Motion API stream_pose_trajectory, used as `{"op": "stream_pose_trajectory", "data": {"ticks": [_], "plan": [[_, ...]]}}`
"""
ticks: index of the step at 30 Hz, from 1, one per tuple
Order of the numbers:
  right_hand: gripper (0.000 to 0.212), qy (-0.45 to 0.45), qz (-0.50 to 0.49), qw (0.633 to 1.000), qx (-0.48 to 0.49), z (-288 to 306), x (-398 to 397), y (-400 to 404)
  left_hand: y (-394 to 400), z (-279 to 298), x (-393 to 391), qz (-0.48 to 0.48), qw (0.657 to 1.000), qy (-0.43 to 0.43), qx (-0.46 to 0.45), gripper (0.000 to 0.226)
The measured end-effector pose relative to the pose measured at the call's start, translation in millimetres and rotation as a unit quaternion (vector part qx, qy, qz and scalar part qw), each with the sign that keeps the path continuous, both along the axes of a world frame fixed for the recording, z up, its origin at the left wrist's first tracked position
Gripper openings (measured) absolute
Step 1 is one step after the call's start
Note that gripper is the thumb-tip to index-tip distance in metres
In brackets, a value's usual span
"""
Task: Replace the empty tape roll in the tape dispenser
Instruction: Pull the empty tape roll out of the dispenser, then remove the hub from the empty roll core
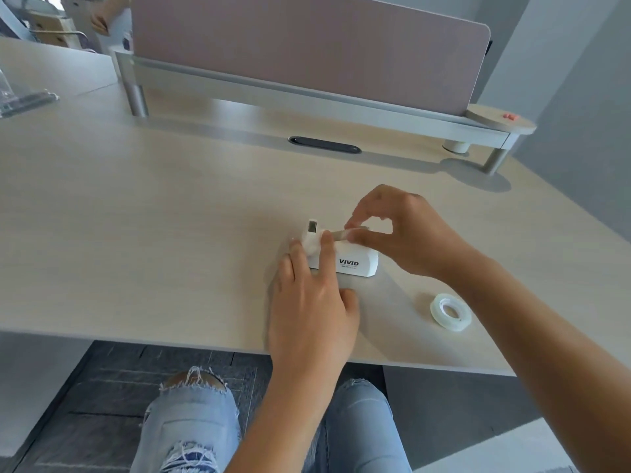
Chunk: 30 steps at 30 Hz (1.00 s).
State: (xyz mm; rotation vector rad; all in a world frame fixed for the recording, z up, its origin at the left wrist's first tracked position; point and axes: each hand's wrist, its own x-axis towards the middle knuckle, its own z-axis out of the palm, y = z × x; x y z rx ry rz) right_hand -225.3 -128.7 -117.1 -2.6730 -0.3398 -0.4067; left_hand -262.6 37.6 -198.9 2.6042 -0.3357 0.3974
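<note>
White plastic tape dispenser (355, 264) sits mid-counter (170, 216). The left hand (310, 302) presses it flat-fingered and the right hand (406, 233) pinches a thin strip (338, 234) atop it. Keeping the base steady seems wise. A fresh tape roll (450, 312) lies near right.

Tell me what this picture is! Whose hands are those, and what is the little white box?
There is no machine here, just a person working with two bare hands. The picture comes from a camera worn on the person's head, looking down, so you see what they see. That is why knees in jeans show at the bottom.

The little white box is a tape dispenser, standing on a pale wooden desk. The left hand lies on its end with straight fingers, keeping it steady. The right hand pinches a thin strip at the top of the dispenser; I cannot tell exactly what the strip is.

A clear tape roll lies flat on the desk to the right, touching nothing. A pink screen stands behind.
</note>
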Motion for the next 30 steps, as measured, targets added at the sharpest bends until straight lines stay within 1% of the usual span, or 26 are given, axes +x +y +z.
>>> {"op": "stream_pose_trajectory", "data": {"ticks": [2, 5, 9, 13, 15, 17, 18, 20, 22, 23, 24, 25, 27, 28, 30], "plan": [[0.007, -0.006, 0.005, 1.000, -0.021, -2, -3, -6, 0, 1, -1, 0.000, 1.000, -0.003, 0.000, 0.076], [0.009, -0.011, -0.006, 1.000, 0.012, -9, -9, -12, 0, 1, -2, -0.003, 1.000, 0.001, 0.000, 0.075], [0.005, -0.016, -0.025, 0.992, 0.126, -21, -16, -9, 0, 1, -2, 0.003, 1.000, -0.007, 0.002, 0.074], [0.006, -0.035, -0.045, 0.967, 0.250, -23, -17, -6, 1, 3, -4, -0.004, 1.000, -0.014, -0.020, 0.074], [0.007, -0.046, -0.060, 0.947, 0.312, -20, -19, -6, 2, 5, -7, -0.005, 0.998, -0.036, -0.050, 0.074], [0.008, -0.043, -0.073, 0.924, 0.373, -16, -26, -4, 5, 7, -9, -0.002, 0.989, -0.086, -0.122, 0.066], [0.009, -0.034, -0.077, 0.911, 0.405, -14, -32, -3, 6, 7, -10, -0.009, 0.976, -0.121, -0.181, 0.060], [0.010, -0.012, -0.081, 0.887, 0.455, -10, -45, -2, 7, 9, -14, -0.030, 0.938, -0.184, -0.292, 0.045], [0.010, 0.002, -0.079, 0.868, 0.490, -6, -60, -1, 4, 19, -20, -0.042, 0.912, -0.195, -0.358, 0.034], [0.010, 0.007, -0.075, 0.861, 0.503, -4, -68, 0, 1, 27, -23, -0.052, 0.902, -0.172, -0.393, 0.029], [0.009, 0.012, -0.072, 0.855, 0.513, -2, -76, 0, -3, 35, -26, -0.065, 0.891, -0.121, -0.433, 0.025], [0.009, 0.016, -0.068, 0.852, 0.519, 0, -84, 1, -7, 43, -30, -0.083, 0.875, -0.050, -0.475, 0.021], [0.010, 0.018, -0.061, 0.850, 0.522, 3, -100, 1, -15, 54, -37, -0.122, 0.823, 0.082, -0.548, 0.014], [0.010, 0.016, -0.060, 0.852, 0.520, 4, -107, 0, -18, 57, -41, -0.135, 0.800, 0.116, -0.573, 0.011], [0.011, 0.011, -0.065, 0.858, 0.509, 4, -120, -1, -22, 59, -50, -0.143, 0.771, 0.141, -0.604, 0.009]]}}
